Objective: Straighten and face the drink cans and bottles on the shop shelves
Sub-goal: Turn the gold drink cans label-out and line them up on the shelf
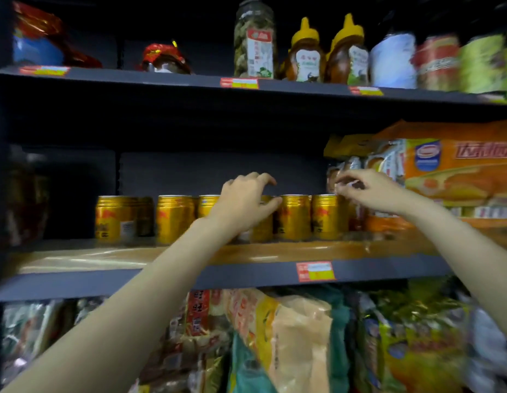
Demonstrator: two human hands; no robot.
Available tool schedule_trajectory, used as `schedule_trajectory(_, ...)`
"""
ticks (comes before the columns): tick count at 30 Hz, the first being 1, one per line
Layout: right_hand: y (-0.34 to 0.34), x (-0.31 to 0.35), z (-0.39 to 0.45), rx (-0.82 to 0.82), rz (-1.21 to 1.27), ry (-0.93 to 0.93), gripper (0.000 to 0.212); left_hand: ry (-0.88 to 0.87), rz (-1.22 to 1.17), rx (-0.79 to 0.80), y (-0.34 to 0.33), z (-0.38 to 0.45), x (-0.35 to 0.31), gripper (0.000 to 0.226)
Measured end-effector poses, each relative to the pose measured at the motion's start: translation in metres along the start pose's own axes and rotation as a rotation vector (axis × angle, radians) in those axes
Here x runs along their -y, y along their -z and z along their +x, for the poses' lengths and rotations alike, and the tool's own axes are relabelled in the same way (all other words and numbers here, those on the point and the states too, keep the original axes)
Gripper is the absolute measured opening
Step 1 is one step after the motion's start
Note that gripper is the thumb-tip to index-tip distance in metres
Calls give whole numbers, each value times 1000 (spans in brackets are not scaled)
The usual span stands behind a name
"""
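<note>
From the head camera, a row of gold cans (pixel 294 217) stands on the middle shelf (pixel 161 275), near the front edge, with a price tag (pixel 315 271) on the shelf lip just below; the left hand (pixel 243 202) sits over one can in the middle of the row, its fingers curled above the top and its thumb against the can's side, so it seems to hold that can, though the hand hides most of it; the right hand (pixel 371 191) is up at the right end of the row, pinching something small and shiny, and it is too blurry to tell what; a big orange pack (pixel 456 168) lies just beside it; jars and honey bottles (pixel 328 52) stand on the shelf above, and soft snack bags (pixel 289 341) fill the shelf below; the cans look hard and smooth, likely a bit heavy if full, and a little slippery; taking one round its sides near the top seems best, then turning it until its picture faces out.
</note>
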State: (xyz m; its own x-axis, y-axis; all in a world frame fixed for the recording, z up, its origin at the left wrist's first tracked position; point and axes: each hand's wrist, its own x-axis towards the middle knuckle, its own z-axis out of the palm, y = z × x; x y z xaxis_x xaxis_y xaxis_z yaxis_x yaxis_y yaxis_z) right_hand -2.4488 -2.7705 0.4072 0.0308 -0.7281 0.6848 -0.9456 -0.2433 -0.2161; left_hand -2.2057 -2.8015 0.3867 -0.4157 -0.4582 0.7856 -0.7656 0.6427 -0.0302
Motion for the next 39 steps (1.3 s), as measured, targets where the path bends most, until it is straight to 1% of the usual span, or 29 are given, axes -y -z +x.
schedule_trajectory(2, 6, -18, 11, 93, -2, 8, 35, -13, 32, 27, -15, 16, -21, 49)
schedule_trajectory(4, 7, -31, 21, 205, -34, 10, 46, -38, 56, 73, -29, 28, -41, 54)
schedule_trajectory(6, -1, -36, 31, 318, -139, -5, 58, -60, 86, 135, -41, 33, -53, 55)
schedule_trajectory(7, -7, -36, 35, 378, -197, -18, 61, -60, 110, 161, -45, 32, -57, 56)
schedule_trajectory(8, -12, -36, 39, 431, -246, -31, 58, -46, 132, 179, -47, 31, -58, 55)
schedule_trajectory(10, -21, -36, 44, 480, -319, -28, 43, 9, 158, 199, -45, 32, -61, 56)
schedule_trajectory(11, -24, -37, 46, 469, -339, -18, 37, 34, 177, 205, -43, 33, -63, 56)
schedule_trajectory(13, -25, -40, 49, 416, -316, -3, 36, 64, 230, 202, -42, 35, -67, 55)
schedule_trajectory(15, -26, -43, 56, 355, -236, -3, 48, 85, 249, 186, -41, 37, -71, 52)
schedule_trajectory(16, -27, -44, 59, 349, -204, -10, 55, 107, 236, 186, -41, 38, -72, 52)
schedule_trajectory(17, -28, -44, 62, 356, -187, -21, 57, 134, 215, 196, -41, 38, -73, 51)
schedule_trajectory(18, -31, -44, 65, 355, -178, -32, 53, 155, 197, 206, -41, 38, -73, 51)
schedule_trajectory(19, -35, -46, 69, 321, -175, -35, 44, 165, 184, 214, -40, 39, -73, 51)
schedule_trajectory(21, -41, -49, 74, 199, -142, -62, 28, 180, 166, 233, -39, 39, -73, 50)
schedule_trajectory(22, -43, -49, 74, 148, -118, -82, 24, 190, 158, 243, -38, 39, -74, 50)
schedule_trajectory(24, -43, -48, 73, 109, -108, -92, 20, 197, 157, 245, -38, 39, -75, 50)
schedule_trajectory(28, -35, -40, 68, 129, -139, -78, 18, 197, 149, 262, -35, 40, -74, 50)
schedule_trajectory(33, -18, -29, 51, 190, -298, -50, 20, 219, 121, 286, -29, 39, -70, 51)
schedule_trajectory(35, -11, -27, 48, 238, -353, -41, 21, 222, 110, 293, -28, 39, -67, 51)
schedule_trajectory(37, -8, -26, 49, 314, -361, -23, 27, 204, 117, 308, -28, 40, -67, 51)
schedule_trajectory(39, -8, -27, 51, 367, -344, -7, 39, 178, 138, 322, -30, 41, -71, 50)
